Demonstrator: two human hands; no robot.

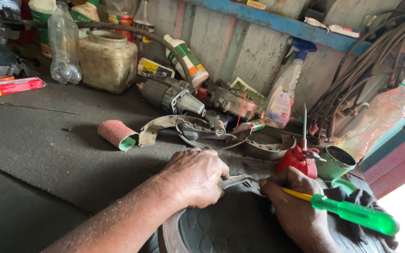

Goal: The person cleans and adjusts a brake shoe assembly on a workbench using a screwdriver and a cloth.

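My left hand [194, 177] presses down on a curved grey metal part [234, 181] that lies on top of a rusty round drum-like part [221, 229] at the bench's front edge. My right hand [290, 206] grips a screwdriver [352, 212] with a green handle and yellow shank. Its tip points left and meets the metal part between my two hands.
On the dark bench lie a roll of red sandpaper [117, 134], a curved brake shoe [165, 125], an electric motor unit [169, 93], a red oil can [299, 159] and a green cup [334, 162]. Bottles, a dirty jar [107, 60] and a spray bottle [284, 89] line the back wall. Cables [371, 65] hang at right.
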